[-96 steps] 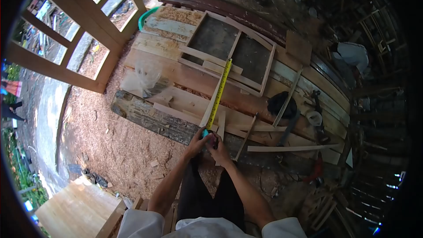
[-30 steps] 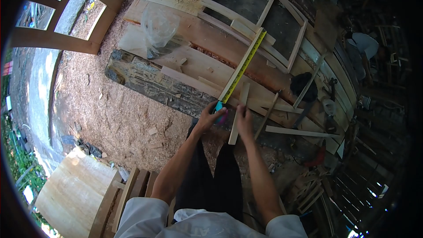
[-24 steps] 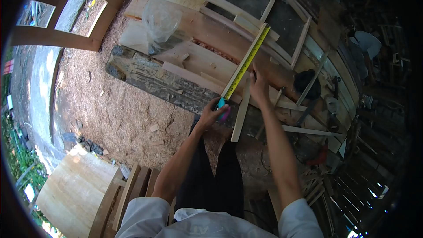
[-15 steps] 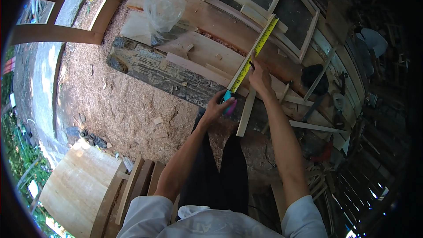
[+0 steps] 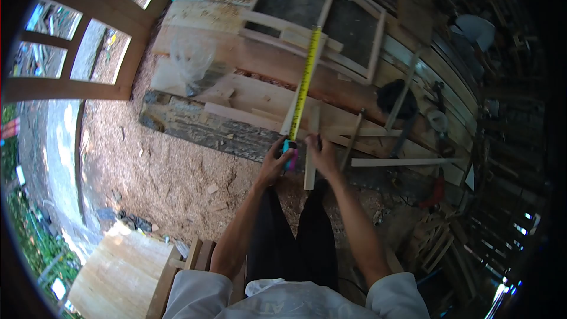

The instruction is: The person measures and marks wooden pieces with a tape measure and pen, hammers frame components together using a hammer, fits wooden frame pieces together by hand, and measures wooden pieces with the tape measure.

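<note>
My left hand (image 5: 273, 164) is closed around a teal and magenta tape measure (image 5: 289, 155) at the near edge of the workbench. Its yellow blade (image 5: 305, 82) is drawn out away from me, alongside a thin pale wood strip (image 5: 287, 123), reaching the frame on the bench. My right hand (image 5: 322, 157) is just right of the tape case, fingers curled around a small dark pencil-like stick (image 5: 319, 141), only partly visible. Beneath this hand a second wood strip (image 5: 309, 171) juts over the bench edge.
A wooden frame (image 5: 378, 44) lies on the far side of the bench. Crumpled clear plastic (image 5: 192, 59) is at the left, a hammer (image 5: 437, 91) at the right. Sawdust (image 5: 159, 165) covers the floor. A person (image 5: 475, 29) bends over at the far right.
My right hand has come back from partway along the blade to beside the tape case. The blade remains extended. The whole view has shifted and turned slightly.
</note>
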### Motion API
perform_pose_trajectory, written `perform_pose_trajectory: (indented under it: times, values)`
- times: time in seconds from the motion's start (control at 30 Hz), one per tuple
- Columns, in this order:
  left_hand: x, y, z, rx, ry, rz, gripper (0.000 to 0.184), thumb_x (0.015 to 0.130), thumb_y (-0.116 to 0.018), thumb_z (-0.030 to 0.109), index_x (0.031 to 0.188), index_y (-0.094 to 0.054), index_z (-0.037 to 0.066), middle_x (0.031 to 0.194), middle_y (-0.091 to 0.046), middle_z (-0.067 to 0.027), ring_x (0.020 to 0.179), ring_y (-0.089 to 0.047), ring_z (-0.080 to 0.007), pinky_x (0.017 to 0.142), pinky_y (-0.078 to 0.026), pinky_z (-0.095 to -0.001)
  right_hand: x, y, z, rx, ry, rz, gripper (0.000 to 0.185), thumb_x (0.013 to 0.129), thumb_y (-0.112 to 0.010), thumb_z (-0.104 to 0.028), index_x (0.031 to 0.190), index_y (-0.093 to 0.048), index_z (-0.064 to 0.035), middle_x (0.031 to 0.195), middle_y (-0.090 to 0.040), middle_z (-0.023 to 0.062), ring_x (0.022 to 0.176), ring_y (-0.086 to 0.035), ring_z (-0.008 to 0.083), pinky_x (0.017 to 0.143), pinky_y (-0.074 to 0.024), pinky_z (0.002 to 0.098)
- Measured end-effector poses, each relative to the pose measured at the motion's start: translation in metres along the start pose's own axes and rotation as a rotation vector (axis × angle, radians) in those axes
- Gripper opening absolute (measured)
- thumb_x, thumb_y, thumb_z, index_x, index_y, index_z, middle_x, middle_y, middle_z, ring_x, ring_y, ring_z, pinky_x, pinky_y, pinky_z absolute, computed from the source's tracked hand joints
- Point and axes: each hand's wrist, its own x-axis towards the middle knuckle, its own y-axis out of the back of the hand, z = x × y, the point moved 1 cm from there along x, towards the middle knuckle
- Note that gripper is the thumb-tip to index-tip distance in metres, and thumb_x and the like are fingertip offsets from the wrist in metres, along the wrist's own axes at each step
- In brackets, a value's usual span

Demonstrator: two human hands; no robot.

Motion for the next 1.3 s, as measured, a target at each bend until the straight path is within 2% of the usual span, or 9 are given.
perform_pose_trajectory:
  times: [0.27, 0.5, 0.57, 0.8, 0.97, 1.03, 1.1, 1.23, 1.3]
  values:
    - [-0.02, -0.086, -0.008, 0.046, 0.12, -0.264, 0.055, 0.092, -0.061, 0.028, 0.138, -0.041, 0.004, 0.125, -0.055, -0.0126, 0.112, -0.052, -0.0183, 0.093, -0.044, -0.0304, -0.093, 0.047, 0.043, 0.483, -0.222, 0.009, 0.049, 0.095, -0.051, -0.044, 0.127, -0.05, -0.007, 0.095, -0.057, 0.0028, 0.075, -0.051, 0.0067, 0.062, -0.0425, 0.0202]
    - [-0.044, -0.201, -0.056, 0.177, -0.086, -0.158, 0.057, 0.092, -0.061, 0.032, 0.136, -0.035, 0.008, 0.123, -0.051, -0.0117, 0.111, -0.051, -0.0211, 0.09, -0.045, -0.0313, -0.133, 0.124, 0.127, 0.197, 0.043, 0.195, 0.057, 0.091, -0.056, -0.05, 0.128, -0.049, -0.0083, 0.102, -0.056, 0.0054, 0.079, -0.052, 0.0099, 0.065, -0.0434, 0.0238]
    - [-0.052, -0.242, -0.076, -0.136, 0.126, -0.046, 0.059, 0.09, -0.065, 0.03, 0.133, -0.034, 0.004, 0.122, -0.048, -0.0135, 0.111, -0.05, -0.0222, 0.095, -0.042, -0.0337, -0.149, 0.157, 0.132, 0.373, -0.3, 0.1, 0.061, 0.087, -0.06, -0.052, 0.127, -0.05, -0.0074, 0.105, -0.054, 0.0078, 0.092, -0.052, 0.0155, 0.078, -0.0431, 0.0289]
    - [-0.053, -0.384, -0.155, -0.255, -0.03, 0.016, 0.058, 0.093, -0.061, 0.029, 0.133, -0.027, 0.005, 0.125, -0.044, -0.0133, 0.118, -0.041, -0.0201, 0.099, -0.036, -0.0318, -0.167, 0.252, 0.192, 0.586, -0.212, 0.321, 0.056, 0.085, -0.067, -0.046, 0.114, -0.053, -0.0008, 0.109, -0.057, 0.0116, 0.099, -0.056, 0.0209, 0.088, -0.0427, 0.0325]
    - [-0.056, -0.447, -0.143, -0.273, 0.006, -0.072, 0.059, 0.094, -0.058, 0.028, 0.136, -0.025, 0.004, 0.134, -0.041, -0.0143, 0.125, -0.037, -0.0194, 0.1, -0.037, -0.032, -0.143, 0.32, 0.271, 0.502, -0.018, 0.409, 0.059, 0.082, -0.071, -0.043, 0.118, -0.049, -0.0016, 0.104, -0.055, 0.0073, 0.09, -0.055, 0.0174, 0.08, -0.0446, 0.0285]
    - [-0.05, -0.457, -0.137, -0.177, -0.091, -0.294, 0.061, 0.095, -0.057, 0.03, 0.138, -0.023, 0.005, 0.137, -0.039, -0.0145, 0.128, -0.036, -0.02, 0.098, -0.04, -0.0325, -0.135, 0.354, 0.265, 0.509, -0.287, 0.411, 0.057, 0.081, -0.072, -0.042, 0.117, -0.051, -0.0032, 0.095, -0.057, 0.005, 0.076, -0.055, 0.0131, 0.062, -0.0456, 0.0248]
    - [-0.038, -0.447, -0.153, -0.136, -0.196, -0.212, 0.049, 0.097, -0.053, 0.025, 0.135, -0.033, 0.002, 0.132, -0.046, -0.0153, 0.127, -0.043, -0.0237, 0.101, -0.038, -0.0357, -0.115, 0.392, 0.278, 0.466, -0.3, 0.309, 0.057, 0.079, -0.073, -0.043, 0.117, -0.053, -0.0052, 0.084, -0.055, 0.0009, 0.059, -0.05, 0.0072, 0.045, -0.0385, 0.0212]
    - [-0.038, -0.348, -0.173, 0.323, -0.191, 0.556, 0.025, 0.098, -0.044, 0.015, 0.113, -0.055, -0.002, 0.104, -0.063, -0.0102, 0.092, -0.061, -0.0201, 0.084, -0.049, -0.0328, -0.076, 0.451, 0.313, 0.242, -0.297, 0.242, 0.054, 0.078, -0.073, -0.042, 0.117, -0.054, -0.0099, 0.077, -0.05, -0.0029, 0.051, -0.043, 0.0025, 0.041, -0.0328, 0.0193]
    - [-0.022, -0.305, -0.2, -0.006, -0.114, 0.75, 0.031, 0.1, -0.042, 0.02, 0.116, -0.055, -0.002, 0.105, -0.062, -0.0112, 0.086, -0.06, -0.0173, 0.081, -0.049, -0.0316, -0.062, 0.467, 0.314, 0.089, -0.246, 0.252, 0.051, 0.079, -0.073, -0.039, 0.116, -0.055, -0.0105, 0.076, -0.049, -0.0038, 0.052, -0.042, 0.0029, 0.041, -0.0313, 0.0187]
